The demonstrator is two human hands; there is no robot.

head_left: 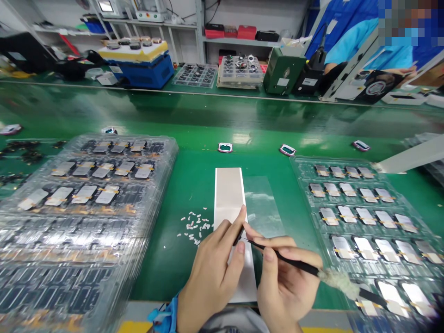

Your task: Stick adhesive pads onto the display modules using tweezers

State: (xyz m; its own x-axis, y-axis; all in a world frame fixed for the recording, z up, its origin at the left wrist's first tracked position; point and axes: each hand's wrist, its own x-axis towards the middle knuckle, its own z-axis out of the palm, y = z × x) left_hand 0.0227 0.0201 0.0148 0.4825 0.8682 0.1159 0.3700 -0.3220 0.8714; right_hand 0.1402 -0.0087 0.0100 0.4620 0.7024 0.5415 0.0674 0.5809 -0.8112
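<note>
My left hand (211, 261) pinches a small dark flat part (238, 236), most of it hidden by the fingers. The part looks like the display modules in the trays, but I cannot make it out fully. My right hand (289, 280) is closed round black tweezers (300, 264), which have pale wrapping on the rear of the handle. Their tips point at the part in my left fingers. Both hands are above a long strip of sheet (229, 187), beige with white edges. Small white scraps (194, 226) lie scattered left of it, and a clear film (263, 203) lies to its right.
Stacked clear trays (166, 152) with silvery modules stand at left; another such tray (301, 173) is at right. Small framed parts, one a pink-edged frame (225, 147), sit along the green bench behind. A shelf beyond holds a blue box (145, 71) and a green box (284, 69). A co-worker's blue sleeve (354, 44) shows.
</note>
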